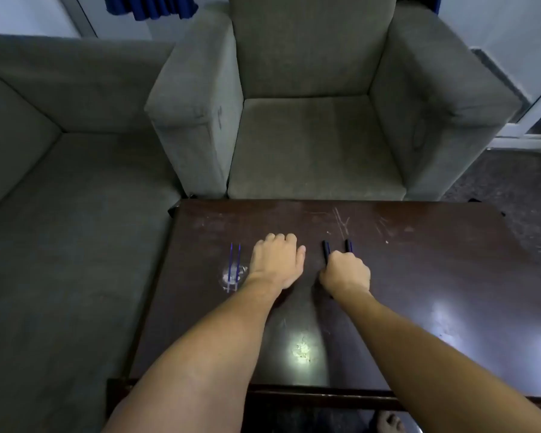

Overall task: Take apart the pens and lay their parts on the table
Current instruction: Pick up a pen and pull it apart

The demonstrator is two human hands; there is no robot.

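Two thin blue ink refills [234, 266] lie side by side on the dark wooden table [434, 276], left of my hands. My left hand [277, 260] rests knuckles-up just right of them, fingers curled under, with nothing visible in it. Two dark pen barrels [326, 250] [348, 245] lie parallel, pointing away from me. My right hand [345, 273] is closed over their near halves; only their far ends stick out past the knuckles. A dark tip shows under that wrist. Whatever lies beneath either palm is hidden.
A grey armchair [313, 145] stands against the table's far edge, and a grey sofa [60, 198] runs along the left side. Bright light reflections [302, 350] sit on the near tabletop. A bare foot [388, 423] shows below the table's front edge.
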